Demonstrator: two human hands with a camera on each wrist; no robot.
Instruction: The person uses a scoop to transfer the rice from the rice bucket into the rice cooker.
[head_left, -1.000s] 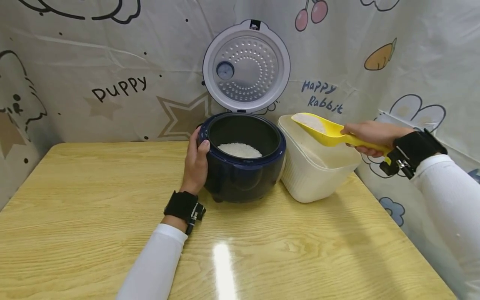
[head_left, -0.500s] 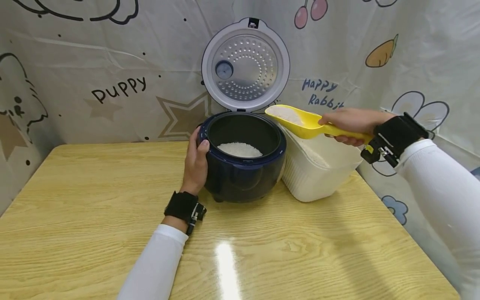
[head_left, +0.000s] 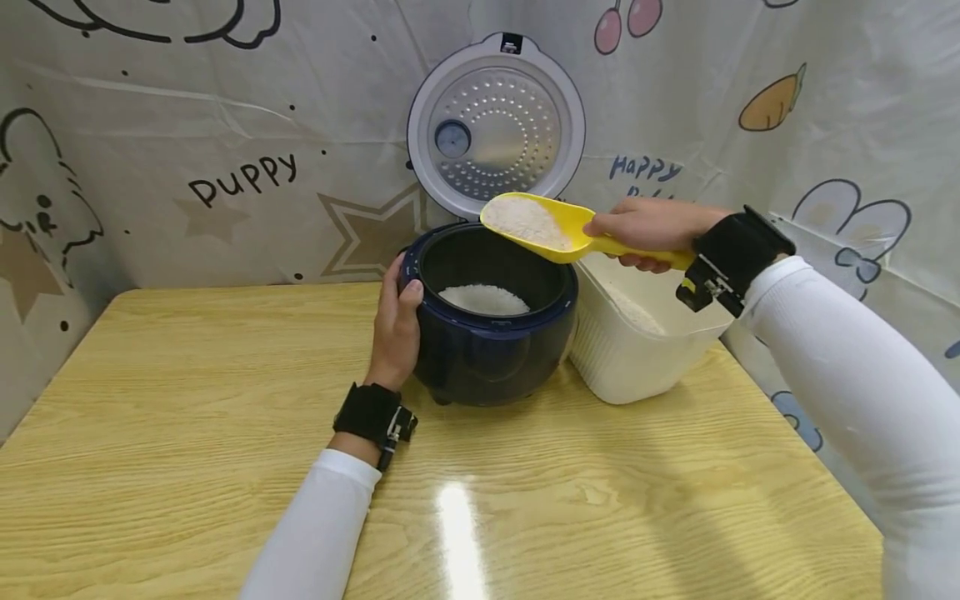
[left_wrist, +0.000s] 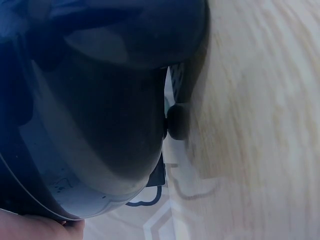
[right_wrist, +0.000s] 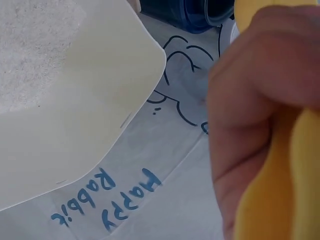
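My left hand (head_left: pixel 395 329) grips the left side of a dark blue rice cooker (head_left: pixel 495 367), thumb at the front near the rim. White rice (head_left: pixel 483 300) lies inside its dark pot, and the round lid (head_left: pixel 498 125) stands raised behind. In the left wrist view, fingertips (left_wrist: pixel 40 229) touch the cooker's shiny body. My right hand (head_left: pixel 648 229) holds a yellow scoop (head_left: pixel 576 227) by its handle. Heaped with rice (head_left: pixel 525 221), the scoop is held level above the right rear rim of the pot. The right wrist view shows the fingers (right_wrist: pixel 260 95) curled round the handle.
A cream ribbed bin (head_left: pixel 630 367) stands against the cooker's right side, with more rice (right_wrist: pixel 32 55) inside. Both sit on a wooden table (head_left: pixel 225 375). A printed curtain (head_left: pixel 247 100) hangs close behind, and the table's right edge runs beside the bin.
My right hand has carried the loaded scoop leftward and slightly up, from above the bin to over the cooker's rim. My left hand has stayed on the cooker.
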